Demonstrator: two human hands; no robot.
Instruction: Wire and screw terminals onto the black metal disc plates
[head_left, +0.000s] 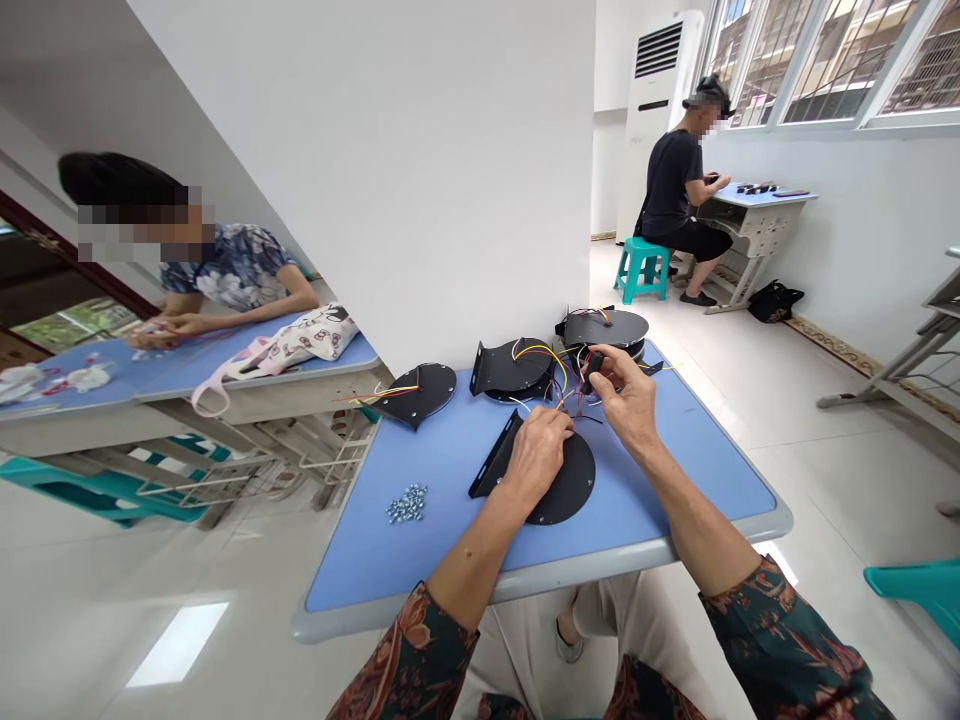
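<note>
A black round metal plate [574, 485] with a slotted, bent bracket edge lies on the blue table before me. My left hand [536, 450] rests over its upper part, fingers curled together near thin coloured wires [559, 390]; what they pinch is hidden. Just right of it, my right hand [628, 395] is raised a little above the table, thumb and fingers closed on a small black part [590, 372]. Red, white and yellow wires run close to that part. Behind my hands sit more black plates with wires [517, 365], some of them stacked.
A pile of small silver screws [407, 504] lies at the table's left. Another wired plate [420, 395] is at the back left, and a plate stack [607, 328] stands at the back right, by a white pillar [450, 180]. Two people sit at other desks.
</note>
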